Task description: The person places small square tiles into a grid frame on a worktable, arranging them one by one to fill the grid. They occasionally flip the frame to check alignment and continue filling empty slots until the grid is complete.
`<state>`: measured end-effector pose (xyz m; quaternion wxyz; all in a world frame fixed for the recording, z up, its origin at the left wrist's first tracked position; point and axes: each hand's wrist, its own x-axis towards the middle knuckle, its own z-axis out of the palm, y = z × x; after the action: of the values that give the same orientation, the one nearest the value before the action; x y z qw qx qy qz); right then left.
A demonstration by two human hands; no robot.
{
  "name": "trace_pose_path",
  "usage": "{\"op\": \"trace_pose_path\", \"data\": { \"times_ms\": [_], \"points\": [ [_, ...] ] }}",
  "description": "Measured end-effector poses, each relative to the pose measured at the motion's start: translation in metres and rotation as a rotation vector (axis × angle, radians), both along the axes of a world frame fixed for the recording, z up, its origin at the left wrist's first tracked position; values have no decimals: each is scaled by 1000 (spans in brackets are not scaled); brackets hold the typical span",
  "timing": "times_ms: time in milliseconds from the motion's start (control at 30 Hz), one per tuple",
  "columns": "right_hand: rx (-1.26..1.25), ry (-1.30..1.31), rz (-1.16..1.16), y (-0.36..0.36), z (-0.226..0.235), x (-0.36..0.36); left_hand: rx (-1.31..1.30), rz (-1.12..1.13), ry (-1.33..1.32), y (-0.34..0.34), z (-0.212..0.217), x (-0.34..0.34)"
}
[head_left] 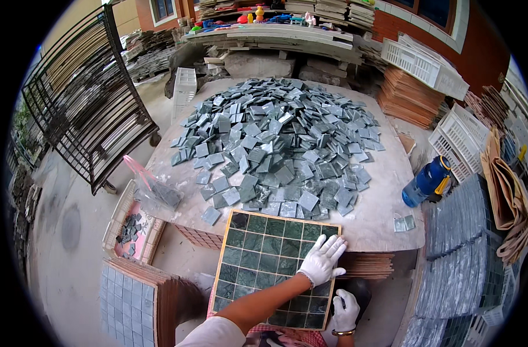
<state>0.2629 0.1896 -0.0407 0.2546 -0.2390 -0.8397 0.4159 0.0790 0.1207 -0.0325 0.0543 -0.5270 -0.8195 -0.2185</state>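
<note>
head view, looking down at a stone worktable (385,214) with a big heap of loose green tiles (281,144) spread over most of its top, centre to 12 o'clock.

left hand (323,260), white glove, arm crossing in from 6 o'clock: lies flat with fingers spread on the upper right corner of the tile frame (275,269), palm down, nothing grasped, just pressing on the set tiles.

right hand (346,311), white glove, at 5 o'clock just beside the frame's right edge, low down. fingers curled loosely against the edge; cannot tell if it actually grips the frame or only rests there.

tile frame: wooden-edged square grid filled with dark green tiles, sits at 6 o'clock, its top edge touching the near edge of the table, tilted slightly clockwise.

around it:
- blue water bottle (427,180) lying on the table at 3 o'clock, two small loose tiles just below it.
- clear plastic bag (154,194) on the table's left corner, 9 o'clock.
- shallow tray (115,222) with a few tile scraps, 8 o'clock, below the bag.
- stack of finished tile sheets (125,303) at 7 o'clock.
- more tile sheets stacked (463,254) at 4 o'clock.
- white plastic crates (425,66) at 2 o'clock.
- black metal rack (84,98) at 10 o'clock.
</note>
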Motion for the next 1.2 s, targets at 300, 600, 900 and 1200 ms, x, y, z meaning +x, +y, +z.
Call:
{"op": "trace_pose_path", "data": {
  "times_ms": [300, 600, 900, 1200],
  "points": [
    [-66, 15, 72, 7, -21, -1, -185, 588, 99, -197, 16, -99],
    [-107, 40, 70, 7, -26, 1, -300, 585, -61, -247, 6, 46],
    [-1545, -12, 36, -14, -28, -3, -330, 570, 3, -203, -1, 51],
    [-1713, 373, -8, -16, -40, -13, 65, -99, -54, -27, -7, 110]
  ]
}}
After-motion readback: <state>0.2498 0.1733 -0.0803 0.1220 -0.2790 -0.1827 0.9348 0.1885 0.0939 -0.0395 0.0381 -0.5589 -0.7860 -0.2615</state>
